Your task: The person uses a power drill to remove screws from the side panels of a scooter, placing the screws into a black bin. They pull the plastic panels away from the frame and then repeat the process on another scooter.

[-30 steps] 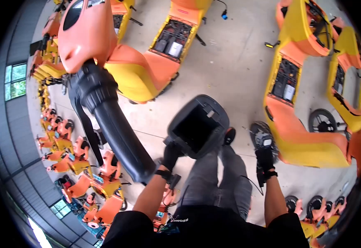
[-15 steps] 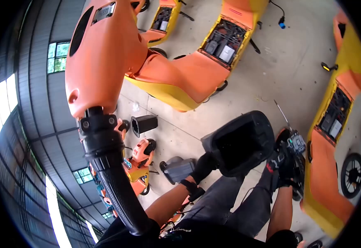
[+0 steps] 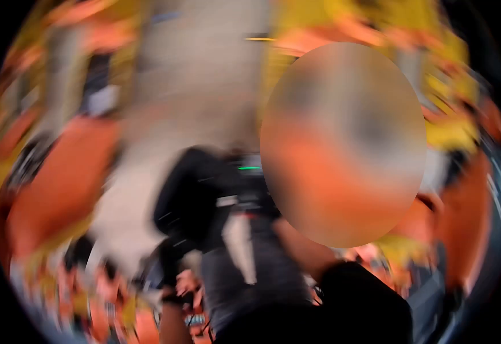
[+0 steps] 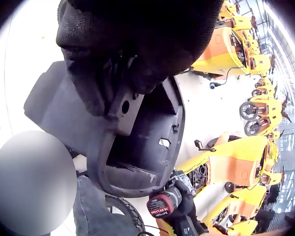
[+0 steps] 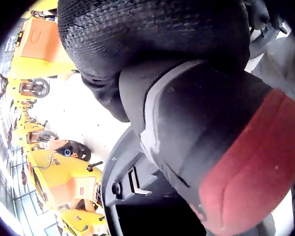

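Observation:
In the left wrist view my gloved left hand (image 4: 137, 44) grips the rim of a black plastic storage bin (image 4: 64, 108), whose hollow inside faces the camera. The fingertips lie at a metal bracket with a round hole. My gloved right hand (image 5: 152, 34) holds a cordless drill (image 5: 255, 167) with a red battery end, close beside the bin's rim. The drill's tip is hidden in the right wrist view. In the blurred head view, the bin (image 3: 187, 195) is in front of my legs, between my left hand (image 3: 167, 264) and right hand (image 3: 259, 200).
Orange and yellow scooters (image 4: 236, 152) stand in rows around me, some with open compartments. An orange scooter body (image 3: 67, 183) is at my left in the head view. A blue-tipped cable (image 4: 214, 85) hangs from one scooter. A blurred oval covers part of the head view.
The head view has swung round; the near handlebar grip has left it. My right hand has come up with the drill from beside the leg to the bin, still in my left hand.

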{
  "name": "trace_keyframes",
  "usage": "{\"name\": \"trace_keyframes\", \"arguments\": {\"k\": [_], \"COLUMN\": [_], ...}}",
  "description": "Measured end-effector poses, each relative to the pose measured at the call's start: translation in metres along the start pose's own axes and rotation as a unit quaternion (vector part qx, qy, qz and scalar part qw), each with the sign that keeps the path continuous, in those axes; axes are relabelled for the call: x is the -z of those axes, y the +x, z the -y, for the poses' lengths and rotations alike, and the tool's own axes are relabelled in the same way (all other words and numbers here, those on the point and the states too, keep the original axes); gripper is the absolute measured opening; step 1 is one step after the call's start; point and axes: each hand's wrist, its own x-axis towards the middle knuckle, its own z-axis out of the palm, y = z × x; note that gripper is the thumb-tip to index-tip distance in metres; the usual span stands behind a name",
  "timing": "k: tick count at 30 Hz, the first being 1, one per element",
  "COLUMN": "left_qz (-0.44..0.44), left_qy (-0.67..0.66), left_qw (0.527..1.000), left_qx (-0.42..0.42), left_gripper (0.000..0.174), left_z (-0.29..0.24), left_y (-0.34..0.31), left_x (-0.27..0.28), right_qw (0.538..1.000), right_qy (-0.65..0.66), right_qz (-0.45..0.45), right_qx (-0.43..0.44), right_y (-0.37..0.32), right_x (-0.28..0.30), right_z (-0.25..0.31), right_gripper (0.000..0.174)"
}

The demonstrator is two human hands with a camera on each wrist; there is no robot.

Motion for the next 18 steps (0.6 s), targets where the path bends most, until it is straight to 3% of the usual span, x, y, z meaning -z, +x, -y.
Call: {"name": "trace_keyframes", "arguments": {"k": [1,3,4,6,7,8,10,11,12,14,18], "left_qz": [0.004,0.028,0.003,0.011,0.043,0.071,0.021,0.082,0.033,0.035,-0.001], "left_qy": [-0.003,-0.013,-0.079,-0.011,0.058,0.124,-0.074,-0.005,-0.112,-0.009,-0.002], "left_qw": [1.0,0.999,0.997,1.0,0.997,0.989,0.994,0.996,0.988,0.999,0.997], "left_qx": [0.01,0.035,0.016,0.027,-0.005,-0.04,0.072,0.025,0.098,0.04,0.075], "left_gripper": [0.005,0.009,0.007,0.015,0.016,0.017,0.016,0.014,0.014,0.015,0.018], "left_z": [-0.002,-0.005,-0.011,0.042,0.029,0.03,0.021,0.014,0.008,-0.005,-0.008], "left_y": [0.008,0.019,0.016,0.04,0.039,0.039,0.037,0.04,0.036,0.03,0.031], "left_x": [-0.006,-0.011,-0.024,0.007,-0.006,-0.011,-0.012,-0.013,-0.014,-0.024,-0.022], "right_qw": [0.992,0.914,0.877,0.921,0.955,0.905,0.919,0.919,0.916,0.917,0.891], "right_qy": [0.114,0.363,0.429,0.327,0.21,0.353,0.31,0.287,0.282,0.28,0.362], "right_qz": [-0.007,-0.075,-0.106,-0.125,-0.121,-0.134,-0.165,-0.18,-0.187,-0.194,-0.159], "right_qx": [-0.046,-0.163,-0.189,-0.171,-0.168,-0.195,-0.181,-0.201,-0.214,-0.208,-0.221], "right_y": [-0.004,-0.01,-0.007,-0.01,-0.015,-0.011,-0.008,-0.013,-0.016,-0.017,-0.019], "right_x": [0.004,0.009,0.013,0.009,0.026,0.024,0.02,0.023,0.026,0.027,0.018], "right_z": [0.0,0.011,0.014,0.025,0.031,0.021,0.012,0.028,0.04,0.039,0.02], "right_gripper": [0.02,0.02,0.02,0.018,0.016,0.014,0.014,0.015,0.015,0.015,0.016]}}
